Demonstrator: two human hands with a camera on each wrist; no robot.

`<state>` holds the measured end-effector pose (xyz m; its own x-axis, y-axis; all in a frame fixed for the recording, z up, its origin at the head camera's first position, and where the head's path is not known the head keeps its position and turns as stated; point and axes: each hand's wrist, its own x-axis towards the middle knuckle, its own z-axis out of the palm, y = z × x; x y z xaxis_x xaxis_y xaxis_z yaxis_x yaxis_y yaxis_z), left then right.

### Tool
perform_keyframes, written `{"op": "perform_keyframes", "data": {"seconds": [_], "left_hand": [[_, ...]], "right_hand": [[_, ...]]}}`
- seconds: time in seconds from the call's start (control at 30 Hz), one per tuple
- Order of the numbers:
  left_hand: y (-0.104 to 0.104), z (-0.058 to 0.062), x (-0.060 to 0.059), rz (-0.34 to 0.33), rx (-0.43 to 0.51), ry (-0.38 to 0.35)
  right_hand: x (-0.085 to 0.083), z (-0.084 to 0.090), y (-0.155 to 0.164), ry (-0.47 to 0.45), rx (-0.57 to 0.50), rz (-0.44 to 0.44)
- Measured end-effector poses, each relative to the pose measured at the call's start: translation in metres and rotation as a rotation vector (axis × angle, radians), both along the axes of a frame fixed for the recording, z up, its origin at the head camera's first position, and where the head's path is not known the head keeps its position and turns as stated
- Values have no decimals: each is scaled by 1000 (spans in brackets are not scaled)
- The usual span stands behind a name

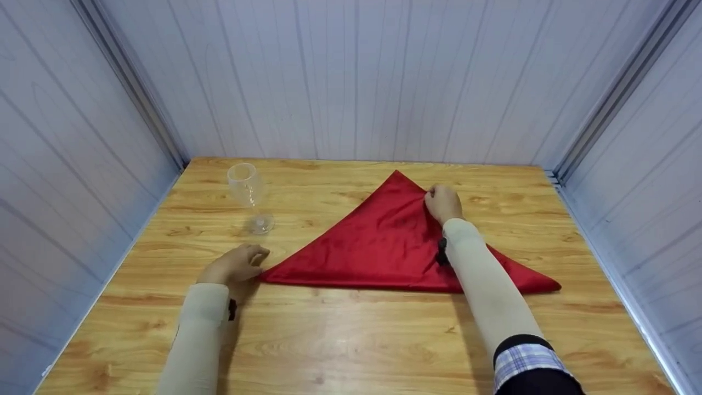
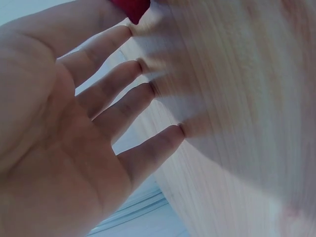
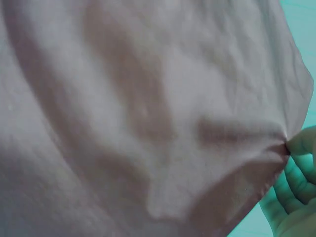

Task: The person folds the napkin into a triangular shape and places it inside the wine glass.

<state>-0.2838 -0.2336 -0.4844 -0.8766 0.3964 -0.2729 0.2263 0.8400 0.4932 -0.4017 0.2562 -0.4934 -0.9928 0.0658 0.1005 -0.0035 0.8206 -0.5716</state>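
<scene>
Left hand (image 1: 237,264) spread, fingertips on the desk (image 1: 351,340) at the near-left corner of the red napkin (image 1: 384,241), which lies folded in a triangle mid-desk; right hand (image 1: 442,203) pinching its far right edge. Likely to skew the fold if pulled with that corner unpinned, or to tip the glass (image 1: 249,195) beyond. Pinching fingertips hidden; wrist views washed out.

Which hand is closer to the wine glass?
The left hand. It rests at the red napkin's left corner, just in front of the wine glass and apart from it. The right hand pinches the napkin's right edge, far across the cloth.
</scene>
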Motion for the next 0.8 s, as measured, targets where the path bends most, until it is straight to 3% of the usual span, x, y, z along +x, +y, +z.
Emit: {"op": "perform_keyframes", "data": {"seconds": [0.27,0.8], "left_hand": [[3,4,-2,26,30,-70],[0,1,2,64,16,-90]], "right_hand": [[2,-11,7,-179,98,34],[9,-19,18,-151,213,-12]]}}
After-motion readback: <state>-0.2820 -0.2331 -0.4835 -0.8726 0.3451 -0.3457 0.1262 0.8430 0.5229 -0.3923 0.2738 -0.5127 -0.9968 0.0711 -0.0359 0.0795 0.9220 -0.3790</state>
